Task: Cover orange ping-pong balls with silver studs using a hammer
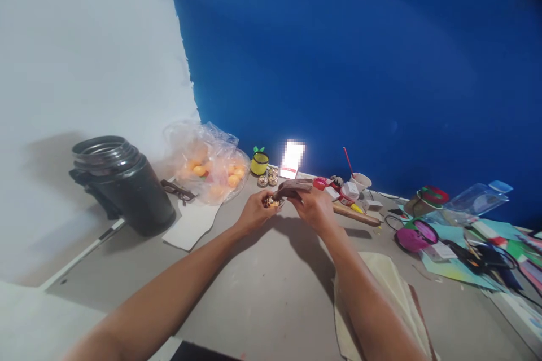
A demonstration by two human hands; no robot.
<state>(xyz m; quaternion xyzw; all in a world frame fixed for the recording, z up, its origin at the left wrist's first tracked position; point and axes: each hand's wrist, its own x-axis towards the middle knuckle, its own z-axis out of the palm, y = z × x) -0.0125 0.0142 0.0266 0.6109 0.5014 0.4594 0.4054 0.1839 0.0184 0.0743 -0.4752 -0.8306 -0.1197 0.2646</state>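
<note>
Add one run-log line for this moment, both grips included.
left grip: small shiny piece | right grip: hammer-like tool | curved end: at piece, contact unclear | behind: yellow container, similar pieces

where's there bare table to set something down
The broadest bare patch of table lies between the left forearm and right forearm. A smaller one lies between the dark flask, white paper and left forearm. It's crowded beyond the right hand and around the pink pouch.
</note>
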